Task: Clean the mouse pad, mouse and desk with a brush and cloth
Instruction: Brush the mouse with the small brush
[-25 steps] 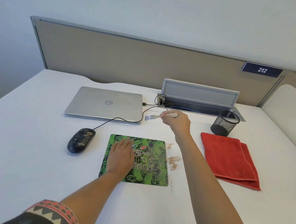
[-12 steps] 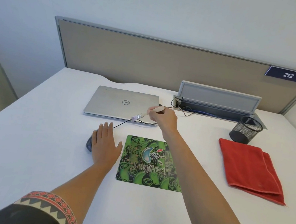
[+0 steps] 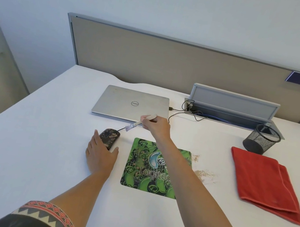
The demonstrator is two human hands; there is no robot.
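Head view: right grip [image 3: 156, 127] pinches brush [image 3: 140, 122]; left grip [image 3: 100, 154], flat-fingered, touches mouse [image 3: 110, 136]; mesh cup [image 3: 261, 139] beside cloth [image 3: 263, 181].

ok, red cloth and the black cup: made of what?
Red cloth: seemingly microfibre or terry, matte, limp folds, hemmed edge. Black cup: apparently metal wire mesh, matte black; you see through its wall.

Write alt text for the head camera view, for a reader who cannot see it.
A person's right hand holds a small brush beside a dusty black mouse, which the left hand touches, on a white desk. A green mouse pad, crumbs and a red cloth lie to the right.
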